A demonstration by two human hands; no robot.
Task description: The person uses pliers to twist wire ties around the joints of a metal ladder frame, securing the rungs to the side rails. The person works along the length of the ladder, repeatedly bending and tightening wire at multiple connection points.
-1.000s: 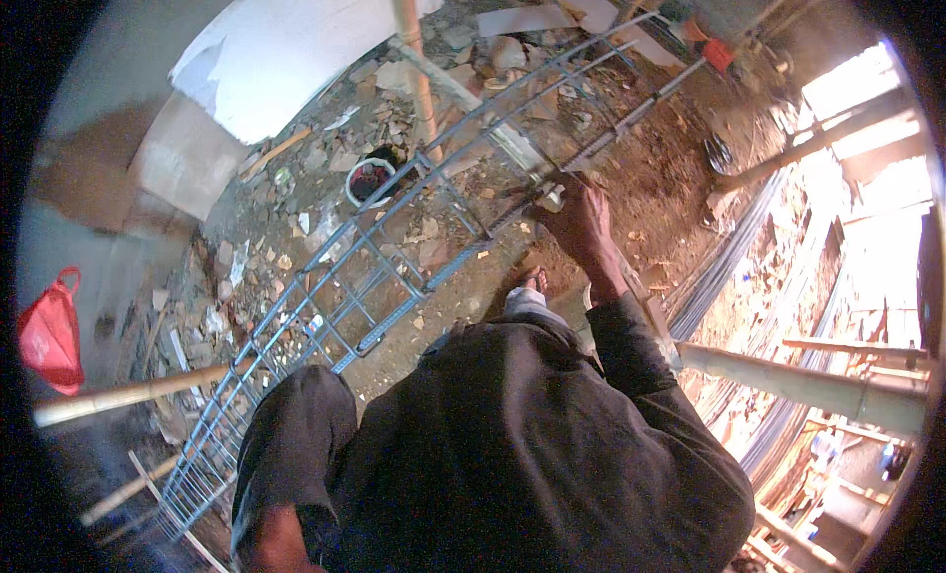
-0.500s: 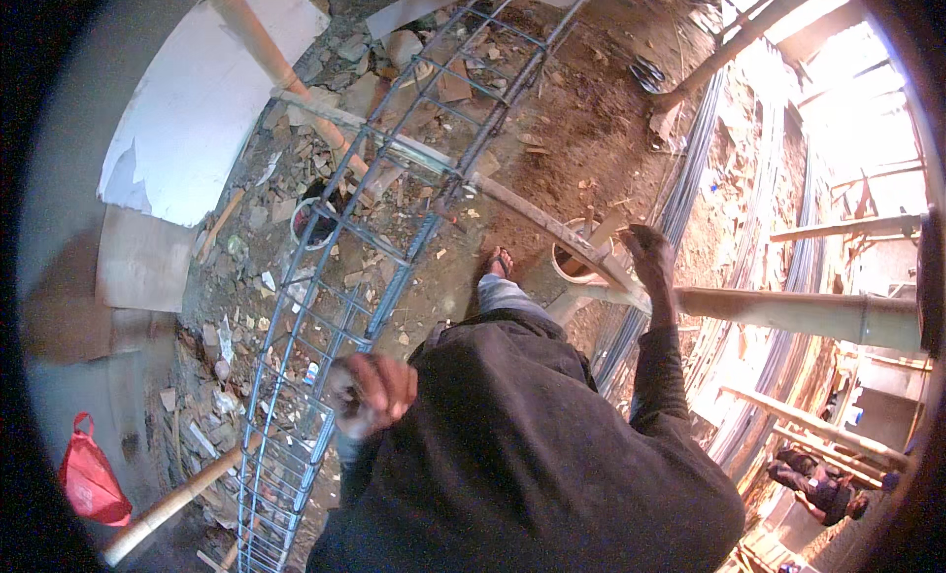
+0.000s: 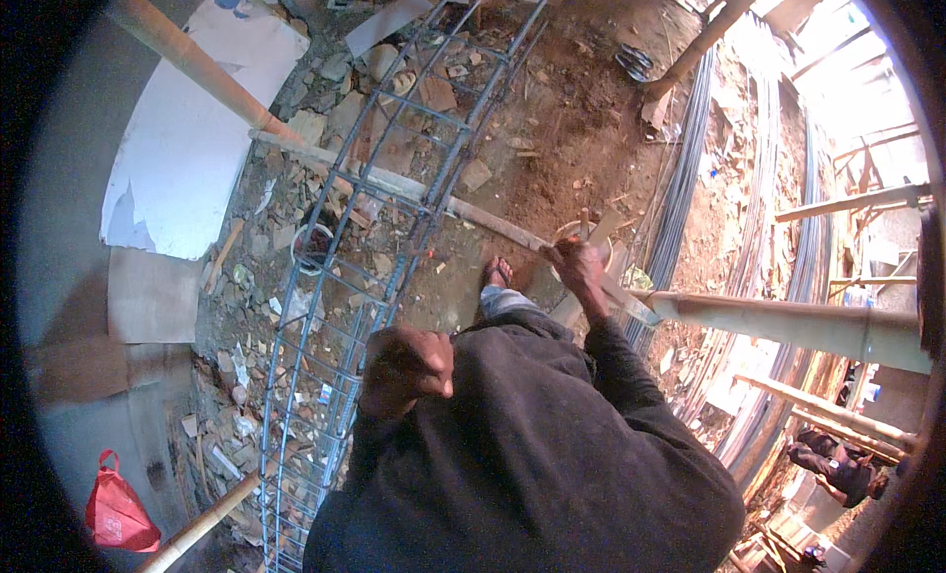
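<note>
My left hand (image 3: 409, 364) is curled closed just right of the steel rebar cage (image 3: 330, 315), low in front of my dark top. Whatever its fingers may hold is hidden. Further ahead, my right hand (image 3: 579, 263) is closed above a wooden crossbar (image 3: 503, 225) that runs under the cage. Its fingers hide the bar there, and I cannot tell whether they touch it. Partly covered by that hand is a round bucket (image 3: 604, 250) with a wooden handle or stick in it. The long, ladder-like cage slants from the lower left to the top centre.
Bamboo poles (image 3: 798, 317) cross at right and left. Bundles of steel bars (image 3: 685, 169) lie on the earth to the right. Rubble, a white bucket (image 3: 313, 248) and a white board (image 3: 202, 130) are on the left, with a red bag (image 3: 120, 509). Another person (image 3: 836, 470) is at lower right.
My right hand has moved left from beyond the crossbar's right end to above the bar and bucket. My left hand has shifted right and slightly up; the pale blur at it no longer shows.
</note>
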